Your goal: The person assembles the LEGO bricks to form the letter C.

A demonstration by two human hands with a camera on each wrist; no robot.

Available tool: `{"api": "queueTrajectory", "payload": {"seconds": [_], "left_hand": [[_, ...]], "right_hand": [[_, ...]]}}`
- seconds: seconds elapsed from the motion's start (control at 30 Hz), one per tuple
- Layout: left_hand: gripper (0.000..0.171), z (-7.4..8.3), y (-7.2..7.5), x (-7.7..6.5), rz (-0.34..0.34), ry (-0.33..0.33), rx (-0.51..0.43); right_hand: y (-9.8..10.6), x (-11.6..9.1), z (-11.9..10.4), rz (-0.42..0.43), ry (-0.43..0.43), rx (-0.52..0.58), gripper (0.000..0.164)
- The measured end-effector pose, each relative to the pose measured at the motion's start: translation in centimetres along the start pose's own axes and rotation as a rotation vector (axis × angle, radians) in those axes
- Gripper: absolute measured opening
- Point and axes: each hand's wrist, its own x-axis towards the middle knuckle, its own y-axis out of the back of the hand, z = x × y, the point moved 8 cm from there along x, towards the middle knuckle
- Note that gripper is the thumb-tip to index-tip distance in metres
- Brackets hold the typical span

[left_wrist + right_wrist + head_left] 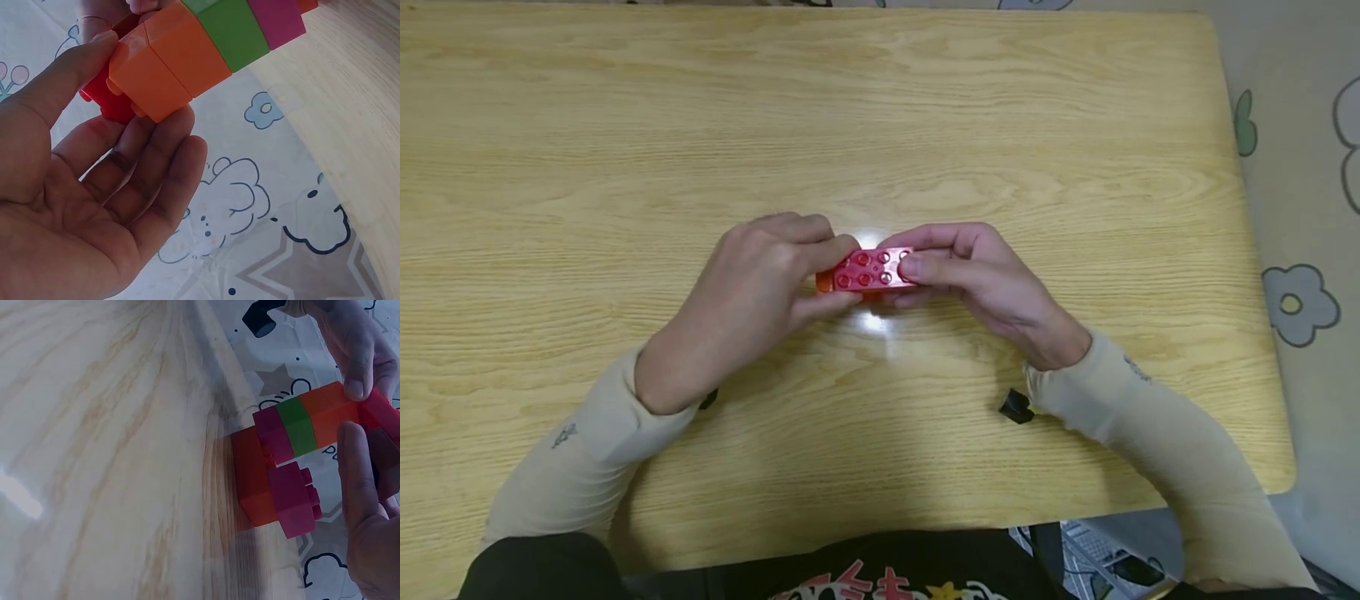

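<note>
Both hands meet over the middle of the table at a column of toy building bricks. On top lies a red brick (874, 268) with round studs facing up. My left hand (760, 262) grips its left end between thumb and fingers. At the other end my right hand (981, 271) pinches it, thumb across the studs. Below, in the right wrist view, come orange bricks (322, 415), a green brick (297, 428) and a purple brick (274, 436). A red-orange brick (253, 478) forms the base at the table, with another purple brick (292, 500) on it.
The wood-grain table (880, 125) reaches under both forearms. Its right edge borders a pale wall covering (1300, 400) with flower drawings. A small black camera (1017, 407) sits by the right wrist. Light reflects off the tabletop close to the bricks.
</note>
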Motion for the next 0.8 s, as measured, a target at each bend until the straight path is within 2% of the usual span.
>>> {"api": "queueTrajectory", "payload": {"seconds": [0.23, 0.5, 0.8], "left_hand": [[0.037, 0.04, 0.02, -0.04, 0.002, 0.004, 0.000], [0.039, -0.13, -0.09, 0.07, -0.006, 0.015, -0.005], [0.040, -0.49, 0.01, -0.08, -0.013, 0.028, 0.003]], "right_hand": [[-0.26, 0.02, -0.20, 0.020, 0.008, 0.006, 0.027], [-0.46, 0.10, -0.26, -0.053, 0.037, 0.035, 0.032], [-0.22, -0.15, 0.18, -0.092, -0.004, 0.132, 0.042]]}}
